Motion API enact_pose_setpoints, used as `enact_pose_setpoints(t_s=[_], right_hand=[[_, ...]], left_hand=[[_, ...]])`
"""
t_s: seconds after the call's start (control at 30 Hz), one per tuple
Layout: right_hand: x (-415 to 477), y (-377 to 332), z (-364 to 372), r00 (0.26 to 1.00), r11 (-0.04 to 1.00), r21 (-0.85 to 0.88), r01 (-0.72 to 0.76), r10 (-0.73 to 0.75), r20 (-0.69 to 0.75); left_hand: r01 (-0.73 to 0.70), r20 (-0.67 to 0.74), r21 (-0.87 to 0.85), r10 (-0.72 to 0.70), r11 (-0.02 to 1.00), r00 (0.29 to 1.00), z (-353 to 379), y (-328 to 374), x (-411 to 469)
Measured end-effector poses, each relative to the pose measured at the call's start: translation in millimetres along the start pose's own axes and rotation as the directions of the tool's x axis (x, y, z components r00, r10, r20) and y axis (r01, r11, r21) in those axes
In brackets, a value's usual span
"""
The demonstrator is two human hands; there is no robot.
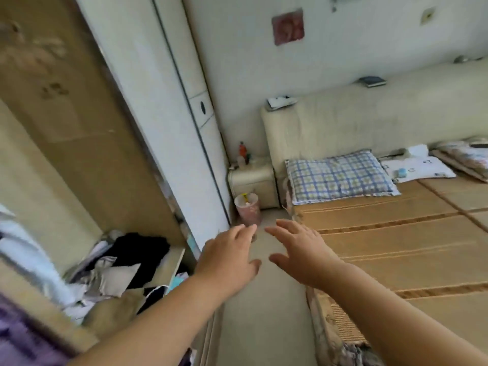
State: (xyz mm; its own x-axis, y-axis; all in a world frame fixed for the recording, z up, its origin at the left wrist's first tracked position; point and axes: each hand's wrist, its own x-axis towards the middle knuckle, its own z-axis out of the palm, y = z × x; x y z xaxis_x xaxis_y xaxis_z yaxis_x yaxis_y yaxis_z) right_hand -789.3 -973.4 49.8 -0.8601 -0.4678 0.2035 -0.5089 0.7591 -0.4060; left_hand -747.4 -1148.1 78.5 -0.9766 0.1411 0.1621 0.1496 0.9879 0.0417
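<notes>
While both arms are stretched forward over the pale floor [264, 318], the left hand [227, 260] and the right hand [298, 252] are held side by side and apart. Their fingers are straight and spread wide, and nothing is gripped. Just beyond the left fingertips, a small pink patterned waste bin [248, 207] stands upright on the floor, its long axis vertical and its mouth pointing up. Pale scraps and something yellow lie inside it, too blurred to name. The bin is set in the corner between the white sliding wardrobe door [163, 128] and the cream bedside cabinet [253, 180]. A narrow strip of floor is left between the wardrobe and the edge of the woven straw bed mat [396, 247]. Crumpled dark and grey clothes [126, 260] are piled on a wardrobe shelf at the left.
</notes>
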Motion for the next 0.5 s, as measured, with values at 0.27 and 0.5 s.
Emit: enact_pose_setpoints(t_s=[0.27,0.5], right_hand=[[116,-153,22,0.953,0.953,0.016,0.303,-0.302,-0.014],[192,-277,4,0.815,0.82,0.033,0.571,-0.561,-0.145]], left_hand=[[0.266,-0.21,0.104,-0.24,0.958,0.948,-75,-152,-52],[0.439,-0.445,0.136,-0.341,0.888,0.828,-154,-221,-69]])
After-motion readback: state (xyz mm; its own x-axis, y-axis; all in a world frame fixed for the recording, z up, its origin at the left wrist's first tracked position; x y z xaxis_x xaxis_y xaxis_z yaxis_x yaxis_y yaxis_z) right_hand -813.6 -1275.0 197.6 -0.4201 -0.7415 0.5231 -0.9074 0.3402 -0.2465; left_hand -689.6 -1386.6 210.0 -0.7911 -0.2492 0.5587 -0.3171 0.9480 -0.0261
